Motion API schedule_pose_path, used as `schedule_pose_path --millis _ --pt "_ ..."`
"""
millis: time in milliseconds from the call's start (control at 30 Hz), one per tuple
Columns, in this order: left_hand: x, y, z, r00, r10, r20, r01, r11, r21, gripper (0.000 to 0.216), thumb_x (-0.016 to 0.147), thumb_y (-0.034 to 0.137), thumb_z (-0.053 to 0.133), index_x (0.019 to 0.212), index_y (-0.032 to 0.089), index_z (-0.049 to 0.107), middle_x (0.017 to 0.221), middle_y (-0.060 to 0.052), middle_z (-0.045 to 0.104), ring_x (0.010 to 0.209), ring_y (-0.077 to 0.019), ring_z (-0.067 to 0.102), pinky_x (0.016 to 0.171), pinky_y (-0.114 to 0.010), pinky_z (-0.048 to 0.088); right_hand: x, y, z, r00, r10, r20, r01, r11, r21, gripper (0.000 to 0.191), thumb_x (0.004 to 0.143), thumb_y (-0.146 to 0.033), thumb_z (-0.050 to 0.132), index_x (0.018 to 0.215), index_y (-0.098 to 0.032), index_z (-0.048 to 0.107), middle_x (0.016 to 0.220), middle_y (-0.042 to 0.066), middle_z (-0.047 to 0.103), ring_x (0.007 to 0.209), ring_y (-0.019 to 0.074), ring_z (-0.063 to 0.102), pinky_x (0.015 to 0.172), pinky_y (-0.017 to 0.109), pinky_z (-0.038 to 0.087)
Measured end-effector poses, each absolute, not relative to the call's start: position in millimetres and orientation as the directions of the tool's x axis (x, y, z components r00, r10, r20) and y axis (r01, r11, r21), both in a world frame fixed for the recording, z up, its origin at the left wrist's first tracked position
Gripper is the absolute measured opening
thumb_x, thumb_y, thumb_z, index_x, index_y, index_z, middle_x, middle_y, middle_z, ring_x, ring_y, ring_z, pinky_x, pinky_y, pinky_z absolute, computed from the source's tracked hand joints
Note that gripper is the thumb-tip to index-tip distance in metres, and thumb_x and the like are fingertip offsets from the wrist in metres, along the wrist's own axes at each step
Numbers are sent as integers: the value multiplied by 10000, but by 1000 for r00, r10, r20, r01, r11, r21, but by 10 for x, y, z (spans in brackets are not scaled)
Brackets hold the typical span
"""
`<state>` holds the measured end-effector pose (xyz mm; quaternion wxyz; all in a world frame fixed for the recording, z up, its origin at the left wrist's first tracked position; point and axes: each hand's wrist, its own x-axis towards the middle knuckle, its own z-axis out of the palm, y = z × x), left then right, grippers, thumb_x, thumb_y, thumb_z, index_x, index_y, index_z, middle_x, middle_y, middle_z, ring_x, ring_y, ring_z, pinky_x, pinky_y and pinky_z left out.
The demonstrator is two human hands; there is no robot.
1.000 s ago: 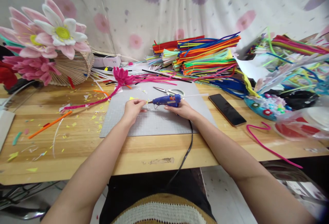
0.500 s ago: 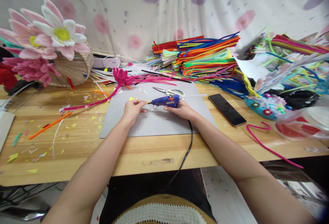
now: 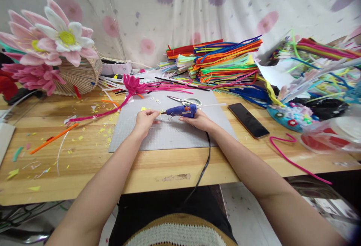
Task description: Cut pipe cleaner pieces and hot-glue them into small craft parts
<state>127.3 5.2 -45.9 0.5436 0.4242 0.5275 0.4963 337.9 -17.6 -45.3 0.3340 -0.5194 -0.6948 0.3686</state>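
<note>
My right hand (image 3: pixel 199 120) is closed around a blue hot glue gun (image 3: pixel 180 111), its nozzle pointing left and a clear glue stick (image 3: pixel 216 105) poking out of the back. Facing it, my left hand (image 3: pixel 147 122) is pinched near the nozzle tip; whatever small piece lies between the fingers is too small to name. Both hands are above a grey cutting mat (image 3: pixel 169 142). Behind the glue gun lie scissors (image 3: pixel 186 100) with pale handles. A magenta pipe-cleaner flower (image 3: pixel 133 85) with a long stem rests left of the mat.
Bundles of coloured pipe cleaners (image 3: pixel 225 59) are stacked at the back. A phone (image 3: pixel 248 120) lies right of the mat, near a bent pink pipe cleaner (image 3: pixel 290 159). Pink and white flowers (image 3: pixel 67 37) stand at left. The glue gun's black cord (image 3: pixel 205 167) hangs over the table edge.
</note>
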Motion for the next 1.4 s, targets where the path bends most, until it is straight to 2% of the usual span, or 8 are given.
schedule_pose_path --millis 567,667,833,933,1033,1167,1300,1400 --pt "1257 43 -443 8 985 -173 -51 173 984 237 460 297 723 575 108 639 612 -26 574 567 -101 491 457 -234 473 3390 -146 -484 -148 981 128 418 180 -890 423 649 -491 639 908 -156 644 773 23 615 715 136 543 684 273 430" --pt "1250 43 -443 4 985 -170 -67 170 983 265 452 311 733 594 107 639 632 -27 577 583 -103 494 462 -234 480 3404 -144 -458 -51 992 113 374 124 -919 430 622 -495 659 887 -158 636 743 23 610 671 129 536 642 269 433" --pt "1247 45 -443 -14 984 -179 -92 177 980 286 443 329 745 600 115 636 609 -7 543 558 -85 462 445 -221 477 3509 -153 -342 132 989 63 317 18 -948 444 580 -529 673 803 -150 615 569 -9 529 517 100 463 527 256 397" --pt "1248 38 -429 -17 982 -186 -111 183 977 293 429 326 753 595 119 628 596 2 528 533 -76 438 432 -226 475 3675 -106 -317 278 957 86 313 -5 -950 417 596 -550 646 727 -160 580 490 -39 455 440 77 382 449 240 337" --pt "1246 32 -416 -13 982 -188 -114 186 976 302 423 329 759 593 120 621 584 7 514 523 -77 431 424 -230 470 3902 -23 -354 449 885 126 320 -27 -947 391 620 -554 611 664 -171 544 464 -40 437 421 80 376 421 234 317" --pt "1248 27 -412 -11 983 -182 -110 180 978 319 419 344 763 592 119 615 594 6 513 535 -83 435 413 -230 461 4173 52 -421 607 786 116 423 -196 -885 403 634 -553 589 667 -151 579 495 3 505 454 120 462 474 266 386" --pt "1254 29 -423 -37 984 -174 -119 169 978 322 421 354 760 584 123 605 569 22 483 527 -79 420 414 -230 457 4290 81 -467 631 770 94 563 -370 -739 478 648 -572 570 794 -121 635 686 102 630 682 226 602 636 332 451" --pt "1250 47 -443 -88 982 -165 -138 152 979 325 422 348 762 596 123 605 600 10 518 556 -90 458 421 -216 439 4288 111 -494 616 784 83 636 -432 -639 531 675 -569 550 915 -102 631 854 164 655 845 278 615 723 365 449"
